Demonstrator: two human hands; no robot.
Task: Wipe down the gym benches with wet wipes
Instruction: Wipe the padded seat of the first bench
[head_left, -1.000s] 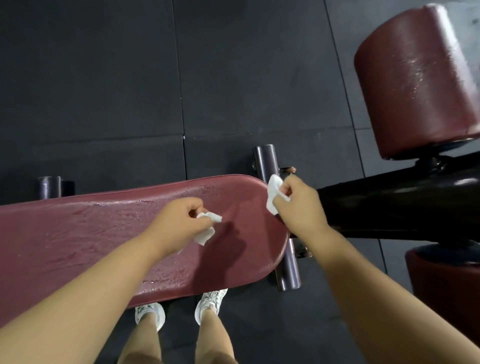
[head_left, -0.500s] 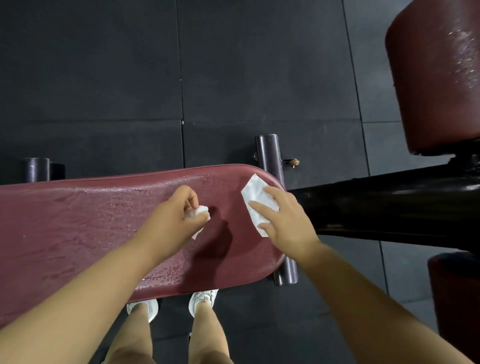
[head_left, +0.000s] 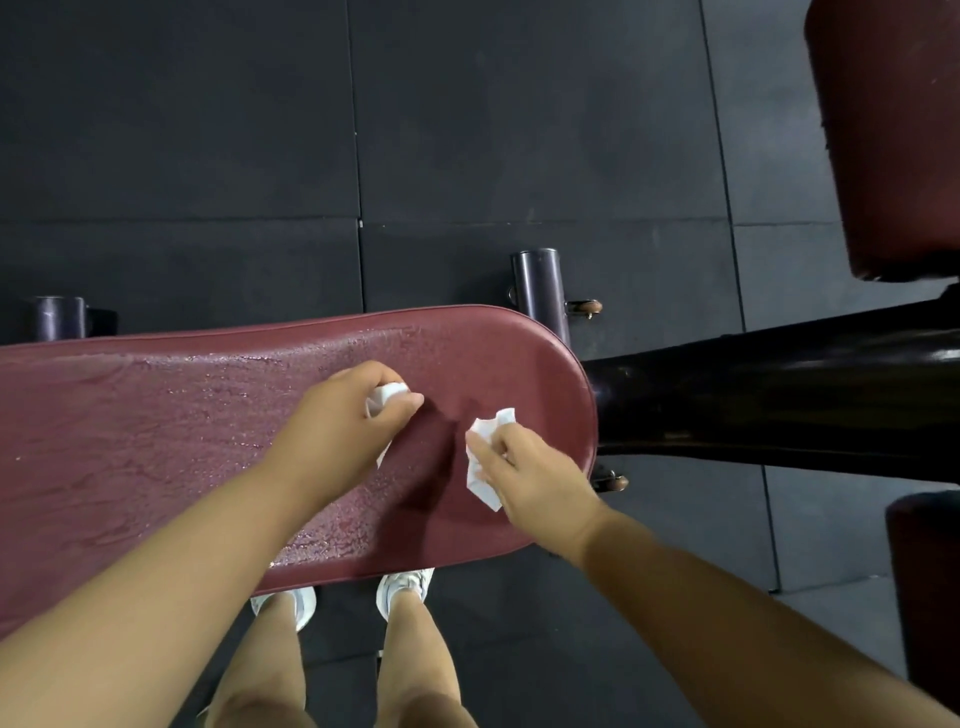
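Your floor (head_left: 208, 130) is dark rubber matting laid in large tiles, seams visible, and it fills the upper half of the head view. Across it lies the bench pad (head_left: 156, 441), maroon, long, with a rounded end at the right; its surface shows a wet sheen and streaking over most of the length, heaviest along the far edge and near your side. A black frame beam (head_left: 779, 395) runs from under the rounded end off to the right. A maroon roller pad (head_left: 893, 130) stands at the upper right corner, and part of a second one (head_left: 930, 571) shows at the lower right edge. Two dark tube ends protrude beyond the far edge of the pad: one (head_left: 540, 286) near the rounded end, one (head_left: 60, 318) at the far left. You stand against the near edge, white shoes (head_left: 405, 584) partly under the pad. Your left hand (head_left: 343, 426) is curled into a fist around a balled white wipe (head_left: 387, 396), which shows between thumb and fingers; the fist sits over the pad near its middle width, and contact with the surface cannot be confirmed. Your right hand (head_left: 530, 473) lies just beside it, toward the rounded end, fingers extended and pressing a second white wipe (head_left: 483, 457) flat to the pad; the wipe is creased and sticks out past the fingertips. The two hands are close but apart.
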